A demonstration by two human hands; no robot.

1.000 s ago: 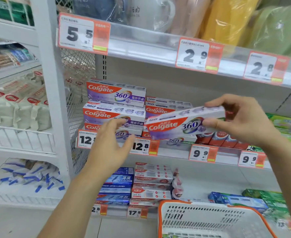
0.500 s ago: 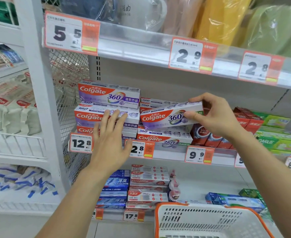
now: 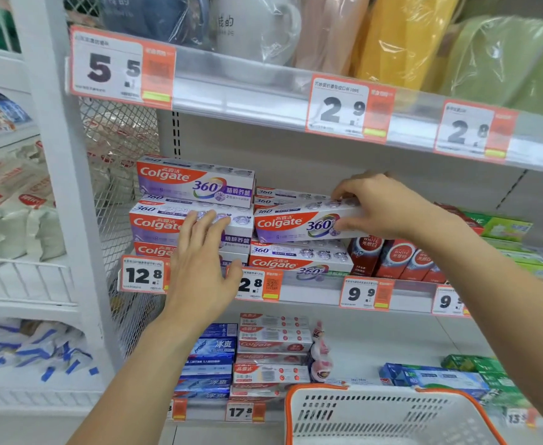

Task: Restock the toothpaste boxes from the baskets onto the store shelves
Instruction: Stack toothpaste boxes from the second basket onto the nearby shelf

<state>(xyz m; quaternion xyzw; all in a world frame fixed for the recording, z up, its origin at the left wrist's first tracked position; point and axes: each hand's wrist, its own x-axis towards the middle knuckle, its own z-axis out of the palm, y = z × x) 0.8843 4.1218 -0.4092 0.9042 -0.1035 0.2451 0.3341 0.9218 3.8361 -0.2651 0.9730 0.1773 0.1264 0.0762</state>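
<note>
Two hands are in view: the left hand (image 3: pixel 199 268) and the right hand (image 3: pixel 382 207). One white basket (image 3: pixel 376 415) with an orange rim sits at five o'clock. Colgate 360 toothpaste boxes show in two stacks: three in the left stack (image 3: pixel 196 213), and the right stack (image 3: pixel 299 239) shows at least three, its back rows unclear. Eight price tags (image 3: pixel 121 64) are readable or partly so. Three red toothpaste boxes (image 3: pixel 395 256) stand at three o'clock.
</note>
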